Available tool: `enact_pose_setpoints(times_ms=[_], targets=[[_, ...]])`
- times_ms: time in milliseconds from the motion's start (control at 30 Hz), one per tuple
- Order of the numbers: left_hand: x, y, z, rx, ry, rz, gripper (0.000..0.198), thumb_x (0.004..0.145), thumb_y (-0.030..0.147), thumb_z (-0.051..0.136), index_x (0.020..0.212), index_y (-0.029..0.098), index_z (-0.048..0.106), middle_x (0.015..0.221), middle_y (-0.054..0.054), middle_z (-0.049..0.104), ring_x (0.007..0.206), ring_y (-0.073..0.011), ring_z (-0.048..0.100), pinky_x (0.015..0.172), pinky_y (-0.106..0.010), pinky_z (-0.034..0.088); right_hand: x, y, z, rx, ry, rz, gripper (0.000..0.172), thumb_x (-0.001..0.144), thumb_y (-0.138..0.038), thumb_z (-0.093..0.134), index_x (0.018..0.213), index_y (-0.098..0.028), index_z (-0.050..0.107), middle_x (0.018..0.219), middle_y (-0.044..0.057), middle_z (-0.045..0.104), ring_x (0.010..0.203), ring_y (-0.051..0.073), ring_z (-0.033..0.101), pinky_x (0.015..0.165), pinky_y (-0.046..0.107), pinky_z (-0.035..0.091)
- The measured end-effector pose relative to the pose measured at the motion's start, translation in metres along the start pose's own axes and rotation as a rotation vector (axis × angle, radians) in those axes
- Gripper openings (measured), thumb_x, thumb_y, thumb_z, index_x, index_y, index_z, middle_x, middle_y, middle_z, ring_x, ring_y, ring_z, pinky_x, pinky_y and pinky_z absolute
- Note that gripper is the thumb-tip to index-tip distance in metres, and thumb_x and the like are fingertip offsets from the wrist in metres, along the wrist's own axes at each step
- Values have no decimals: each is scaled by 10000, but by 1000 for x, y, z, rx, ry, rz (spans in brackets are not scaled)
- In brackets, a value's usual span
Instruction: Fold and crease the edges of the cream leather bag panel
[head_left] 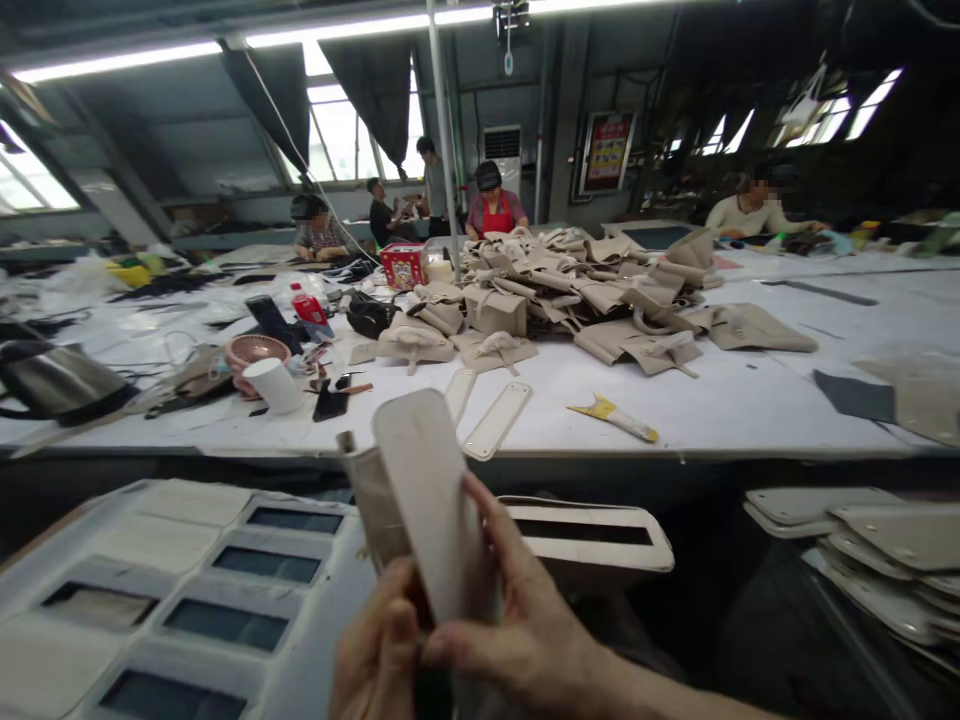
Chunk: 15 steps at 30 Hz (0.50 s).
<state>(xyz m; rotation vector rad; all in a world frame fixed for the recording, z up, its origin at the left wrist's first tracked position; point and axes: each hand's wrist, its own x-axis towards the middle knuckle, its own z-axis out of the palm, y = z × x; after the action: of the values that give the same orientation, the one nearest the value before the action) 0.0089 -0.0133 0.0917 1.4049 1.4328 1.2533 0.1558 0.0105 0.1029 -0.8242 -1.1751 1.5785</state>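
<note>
My right hand [525, 610] grips an off-white oblong panel [424, 460] with a rounded end, fingers along its right edge and thumb across the near face. My left hand [379, 640] is closed at the panel's lower left, its fingers bent around the edge. Behind the panel, on its left, shows a grey-beige leather piece [377, 500]; whether the two are joined I cannot tell. Just beyond, a similar oblong panel with small metal studs [499, 420] lies on the white table [547, 420]. A pale frame with a long slot [589, 535] is right of my hands.
Beige leather bag pieces [555, 290] are heaped mid-table. A yellow-ended tube [615, 415], white cup [274, 385], pink fan [255, 355] and steel kettle [60, 380] stand or lie nearby. Slotted pale panels [202, 530] spread lower left; stacked panels [892, 550] lie right. Several people work beyond.
</note>
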Motion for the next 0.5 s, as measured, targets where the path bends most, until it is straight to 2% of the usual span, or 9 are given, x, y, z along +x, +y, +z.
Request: enact_pose_setpoints(times_ms=[100, 133, 167, 200, 267, 333, 400, 500], targets=[[12, 24, 30, -115, -294, 183, 551, 927, 605, 399, 1121, 191, 707, 1137, -117, 680, 1015, -279, 632, 869, -343, 511, -7, -20, -40, -200, 225, -136, 937, 668, -248, 809, 1451, -337, 301, 1331, 48, 468, 1155, 229, 521, 1014, 379, 444], [15, 30, 36, -133, -342, 222, 512, 936, 568, 422, 1131, 192, 709, 1153, -123, 672, 1016, -271, 632, 887, -344, 504, -8, -26, -55, -288, 274, -187, 906, 685, -250, 793, 1447, -348, 313, 1292, 45, 485, 1107, 224, 541, 964, 371, 475], [17, 34, 38, -164, -346, 245, 458, 944, 524, 446, 1117, 199, 718, 1109, -120, 683, 963, -252, 645, 864, -336, 510, -9, -33, -71, -372, 320, -243, 887, 697, -262, 784, 1446, -357, 319, 1252, 45, 501, 1058, 221, 557, 905, 360, 503], [18, 35, 38, -219, -303, 257, 402, 951, 480, 463, 1086, 208, 728, 1025, -105, 697, 865, -220, 657, 796, -314, 524, -10, -41, -87, -444, 363, -295, 881, 706, -276, 779, 1451, -365, 316, 1222, 46, 512, 1026, 223, 566, 850, 352, 523], [23, 26, 34, -359, -93, 252, 317, 954, 415, 492, 973, 220, 741, 813, -49, 681, 647, -145, 612, 619, -247, 501, -14, -57, -119, -550, 451, -412, 890, 694, -299, 793, 1450, -378, 328, 1195, 50, 527, 983, 238, 574, 784, 361, 546], [32, 2, 30, -466, 171, 172, 279, 933, 414, 540, 869, 212, 720, 707, -5, 634, 540, -97, 533, 509, -199, 436, -19, -68, -148, -631, 520, -511, 919, 658, -324, 825, 1443, -383, 351, 1190, 54, 539, 982, 266, 575, 813, 413, 554], [44, -36, 34, -498, 314, -3, 281, 889, 465, 598, 873, 202, 696, 791, -6, 653, 600, -97, 550, 539, -192, 447, -25, -70, -170, -698, 590, -549, 946, 628, -370, 849, 1443, -383, 368, 1185, 60, 547, 1009, 300, 565, 894, 479, 534], [61, -102, 58, -491, 211, -311, 399, 854, 540, 612, 1079, 214, 658, 1173, -70, 644, 949, -175, 622, 809, -267, 496, -30, -57, -189, -760, 671, -545, 937, 624, -422, 847, 1441, -385, 390, 1199, 57, 543, 1037, 310, 556, 957, 499, 514]])
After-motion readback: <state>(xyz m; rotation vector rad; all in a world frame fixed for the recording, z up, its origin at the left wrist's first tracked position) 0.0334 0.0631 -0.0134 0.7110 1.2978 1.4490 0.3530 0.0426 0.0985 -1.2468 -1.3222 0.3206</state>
